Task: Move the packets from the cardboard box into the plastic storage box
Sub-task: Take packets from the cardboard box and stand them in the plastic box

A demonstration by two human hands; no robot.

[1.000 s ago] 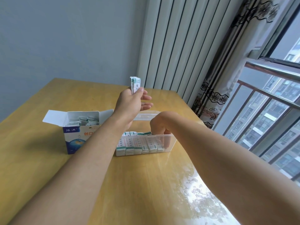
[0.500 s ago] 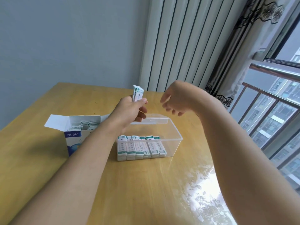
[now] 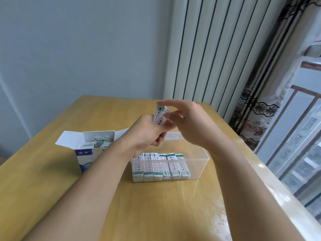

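Note:
My left hand [image 3: 147, 133] grips a small stack of white-and-green packets [image 3: 159, 115], held upright above the clear plastic storage box [image 3: 199, 164]. My right hand [image 3: 187, 122] hovers just right of the stack, fingers spread and reaching toward its top edge; whether the fingertips touch the packets is blurred. A row of several packets [image 3: 159, 166] stands along the front wall inside the plastic box. The open blue-and-white cardboard box [image 3: 86, 153] sits to the left with more packets [image 3: 99, 142] inside, partly hidden by my left forearm.
Everything rests on a wooden table [image 3: 156, 214]. A striped curtain [image 3: 217, 49] and a patterned drape [image 3: 257, 108] hang at the back right, with a window and railing [image 3: 298, 145] along the table's right edge.
My right hand came out of the plastic box, rose and moved left to the packets in my left hand. The left hand stayed above the box holding the stack.

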